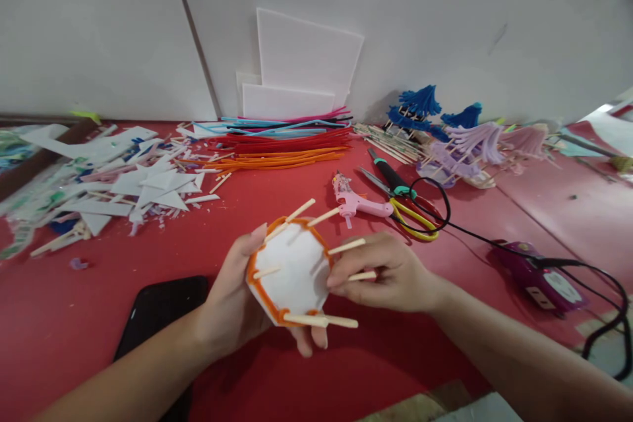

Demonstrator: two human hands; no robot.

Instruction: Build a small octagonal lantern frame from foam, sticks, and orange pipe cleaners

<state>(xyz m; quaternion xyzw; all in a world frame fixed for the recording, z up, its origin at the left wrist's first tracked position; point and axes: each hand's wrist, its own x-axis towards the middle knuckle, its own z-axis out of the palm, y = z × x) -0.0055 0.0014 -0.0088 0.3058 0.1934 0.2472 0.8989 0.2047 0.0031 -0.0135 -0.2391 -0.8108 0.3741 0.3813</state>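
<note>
My left hand [232,303] cradles a white foam hexagon [293,270] from below and behind, its fingers curled round the piece. The hexagon is edged with an orange pipe cleaner, and several short wooden sticks poke out from its rim. My right hand [386,273] presses against the right edge of the hexagon, its fingers pinched on one of the wooden sticks [362,275] there. Both hands hover above the red table [297,198].
A black phone [161,313] lies under my left forearm. A pink glue gun [353,203], yellow-handled scissors [413,217] and a black cable lie ahead. Coloured pipe cleaners [281,145], white foam scraps [143,184], foam sheets [301,72], tasselled stick models [459,138] and a purple power strip [541,277] surround them.
</note>
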